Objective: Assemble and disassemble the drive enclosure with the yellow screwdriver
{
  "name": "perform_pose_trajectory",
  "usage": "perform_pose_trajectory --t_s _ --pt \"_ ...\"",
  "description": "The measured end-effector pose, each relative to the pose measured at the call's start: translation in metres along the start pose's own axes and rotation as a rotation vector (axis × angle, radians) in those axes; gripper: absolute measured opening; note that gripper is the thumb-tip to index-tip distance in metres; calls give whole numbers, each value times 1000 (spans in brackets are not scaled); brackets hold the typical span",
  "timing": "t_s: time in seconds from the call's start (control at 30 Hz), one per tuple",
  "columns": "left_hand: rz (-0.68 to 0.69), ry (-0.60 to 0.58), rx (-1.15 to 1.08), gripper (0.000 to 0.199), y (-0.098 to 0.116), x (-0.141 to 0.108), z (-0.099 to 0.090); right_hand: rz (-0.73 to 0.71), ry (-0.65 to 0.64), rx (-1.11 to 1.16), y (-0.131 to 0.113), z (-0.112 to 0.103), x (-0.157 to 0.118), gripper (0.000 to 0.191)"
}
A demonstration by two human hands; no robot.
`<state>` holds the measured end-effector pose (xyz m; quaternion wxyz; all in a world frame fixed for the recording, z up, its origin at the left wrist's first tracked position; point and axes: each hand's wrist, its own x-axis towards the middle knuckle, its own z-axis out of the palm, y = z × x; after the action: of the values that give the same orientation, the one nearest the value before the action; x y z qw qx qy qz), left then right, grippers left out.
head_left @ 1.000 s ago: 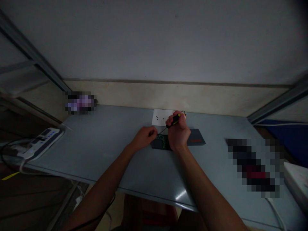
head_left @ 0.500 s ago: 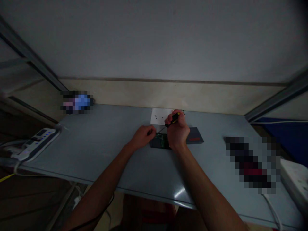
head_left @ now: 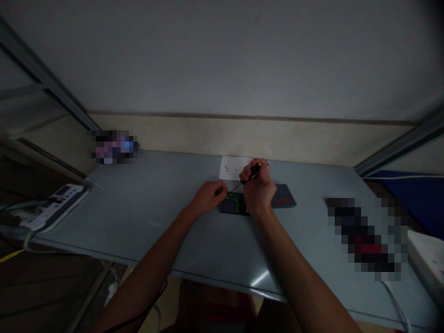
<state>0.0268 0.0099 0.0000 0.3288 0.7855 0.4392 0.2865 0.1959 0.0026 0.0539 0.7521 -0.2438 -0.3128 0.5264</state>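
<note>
My right hand (head_left: 258,189) is wrapped round the black-and-yellow handle of a screwdriver (head_left: 255,170). Its thin shaft slants down to the left, to the upper left part of an opened dark device with a green circuit board (head_left: 236,202). At that corner my left hand (head_left: 210,198) is closed, fingertips close to the screwdriver's tip; what they pinch, if anything, is hidden. Part of the device lies behind my right hand and wrist. Just beyond it is a white sheet (head_left: 229,172) with several small dark screw-like bits on it.
A dark grey box (head_left: 285,196) with red lettering lies right of my right hand. A white power strip (head_left: 57,208) sits at the table's left edge. Blurred-out items are at the back left and on the right. A white wall (head_left: 222,60) rises behind the grey table (head_left: 138,222).
The whole view has shifted slightly, so everything appears a little farther right. Both hands keep nearly the same pose, with the screwdriver still held at the device's upper left.
</note>
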Motion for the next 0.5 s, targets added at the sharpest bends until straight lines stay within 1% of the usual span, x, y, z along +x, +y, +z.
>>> perform_pose_trajectory --t_s 0.13,0.33,0.5 --pt "4 0 -14 21 0 0 0 -14 6 -41 -3 3 -2 31" --pt "8 2 1 20 -1 0 0 -20 -27 -3 -1 5 -4 26" --pt "-9 -3 6 19 -1 1 0 -26 -20 -8 0 5 -5 26"
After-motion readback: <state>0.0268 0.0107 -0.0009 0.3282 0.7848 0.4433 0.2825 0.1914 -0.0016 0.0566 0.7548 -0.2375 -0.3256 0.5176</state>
